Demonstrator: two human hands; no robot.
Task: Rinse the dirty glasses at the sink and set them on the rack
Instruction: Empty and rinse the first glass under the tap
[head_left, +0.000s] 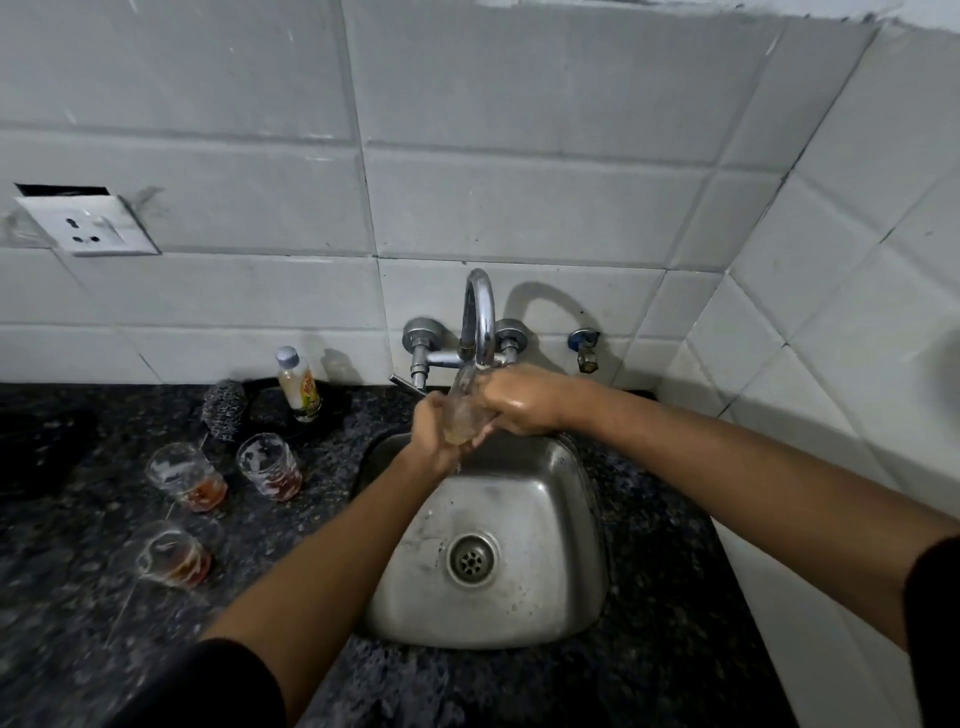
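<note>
A clear glass (461, 408) is held tilted under the spout of the chrome tap (480, 322), above the steel sink (519, 597). My left hand (434, 434) grips its lower part and my right hand (519, 402) wraps its upper side. Water runs over the glass and drips into the basin. Three dirty glasses stand on the dark counter to the left: one (187, 475) and another (270, 465) with reddish dregs and foam, and a nearer one (174, 558). No rack is in view.
A small bottle (300, 384) and a steel scrubber (223, 410) sit near the wall behind the dirty glasses. A wall socket (88, 226) is at upper left. A tiled wall closes the right side beside the granite counter (665, 597).
</note>
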